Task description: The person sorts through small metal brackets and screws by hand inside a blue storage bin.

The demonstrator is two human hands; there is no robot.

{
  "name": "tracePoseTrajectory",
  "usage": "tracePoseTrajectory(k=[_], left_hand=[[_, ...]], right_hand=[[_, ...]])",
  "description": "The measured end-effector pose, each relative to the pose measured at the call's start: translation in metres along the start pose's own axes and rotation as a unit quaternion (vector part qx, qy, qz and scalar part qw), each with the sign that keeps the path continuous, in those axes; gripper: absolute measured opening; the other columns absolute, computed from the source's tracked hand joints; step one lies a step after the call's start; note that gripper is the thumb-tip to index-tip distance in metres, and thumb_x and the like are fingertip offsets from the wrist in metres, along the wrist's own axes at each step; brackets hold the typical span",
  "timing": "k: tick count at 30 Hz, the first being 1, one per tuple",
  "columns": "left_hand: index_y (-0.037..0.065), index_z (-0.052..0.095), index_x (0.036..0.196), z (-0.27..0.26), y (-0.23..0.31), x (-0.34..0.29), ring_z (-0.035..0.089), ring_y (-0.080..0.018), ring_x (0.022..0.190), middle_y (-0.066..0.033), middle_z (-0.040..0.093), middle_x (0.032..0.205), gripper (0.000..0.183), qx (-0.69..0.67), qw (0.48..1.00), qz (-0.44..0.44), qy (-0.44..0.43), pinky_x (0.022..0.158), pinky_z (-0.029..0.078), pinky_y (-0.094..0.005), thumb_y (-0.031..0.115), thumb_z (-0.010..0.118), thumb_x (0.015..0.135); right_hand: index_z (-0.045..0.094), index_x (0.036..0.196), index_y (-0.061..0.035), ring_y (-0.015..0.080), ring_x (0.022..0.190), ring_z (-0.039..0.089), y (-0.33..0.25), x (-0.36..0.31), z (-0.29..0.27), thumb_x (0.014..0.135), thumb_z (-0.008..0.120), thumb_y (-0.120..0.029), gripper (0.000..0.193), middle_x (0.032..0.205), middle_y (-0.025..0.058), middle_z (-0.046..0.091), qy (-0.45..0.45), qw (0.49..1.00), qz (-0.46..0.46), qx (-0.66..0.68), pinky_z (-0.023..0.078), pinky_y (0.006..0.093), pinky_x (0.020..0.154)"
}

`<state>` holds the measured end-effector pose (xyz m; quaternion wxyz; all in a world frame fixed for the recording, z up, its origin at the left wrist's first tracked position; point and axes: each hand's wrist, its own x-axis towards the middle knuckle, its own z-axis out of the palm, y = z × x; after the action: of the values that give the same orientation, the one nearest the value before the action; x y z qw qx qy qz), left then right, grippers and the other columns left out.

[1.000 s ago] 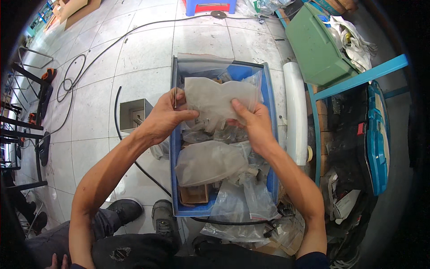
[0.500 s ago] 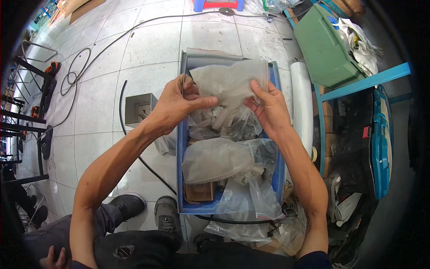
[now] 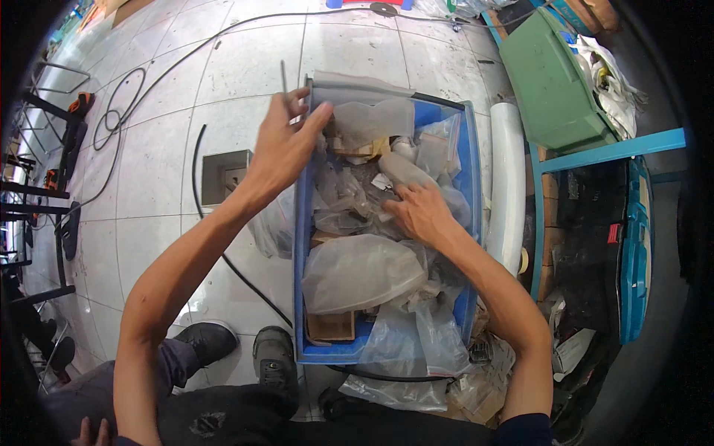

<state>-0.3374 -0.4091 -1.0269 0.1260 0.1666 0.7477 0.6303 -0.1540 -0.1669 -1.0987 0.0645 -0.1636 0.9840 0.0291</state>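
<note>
A blue plastic bin stands on the floor before me, filled with clear and frosted plastic bags. My left hand is raised over the bin's left edge, fingers closed around a thin grey rod that points up. Down among the bags is my right hand, its fingers bent onto a clear plastic bag of small parts; the fingertips are partly hidden. Just beyond it lies a frosted bag. A larger frosted bag rests nearer, above a small cardboard box.
To the left stand an open metal box and a black cable. On the right are a white roll, a blue metal frame and a green crate. Another person's hand shows at lower left.
The frosted bag that both hands held up has been let go into the bin. My left hand has moved up and left with the rod; my right hand has gone down into the bags.
</note>
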Motion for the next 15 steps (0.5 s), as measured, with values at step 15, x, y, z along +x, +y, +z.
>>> tracePoseTrajectory(k=[15], left_hand=[[-0.004, 0.04, 0.117, 0.016, -0.006, -0.096, 0.064, -0.0469, 0.106, -0.0299, 0.064, 0.108, 0.06, 0.153, 0.775, -0.007, -0.613, 0.09, 0.051, -0.0526, 0.042, 0.073, 0.097]], right_hand=[[0.076, 0.084, -0.0041, 0.0408, 0.082, 0.072, 0.004, -0.023, -0.077, 0.086, 0.079, -0.046, 0.042, 0.076, 0.0191, 0.072, -0.258, 0.952, 0.096, 0.135, 0.055, 0.0507, 0.074]])
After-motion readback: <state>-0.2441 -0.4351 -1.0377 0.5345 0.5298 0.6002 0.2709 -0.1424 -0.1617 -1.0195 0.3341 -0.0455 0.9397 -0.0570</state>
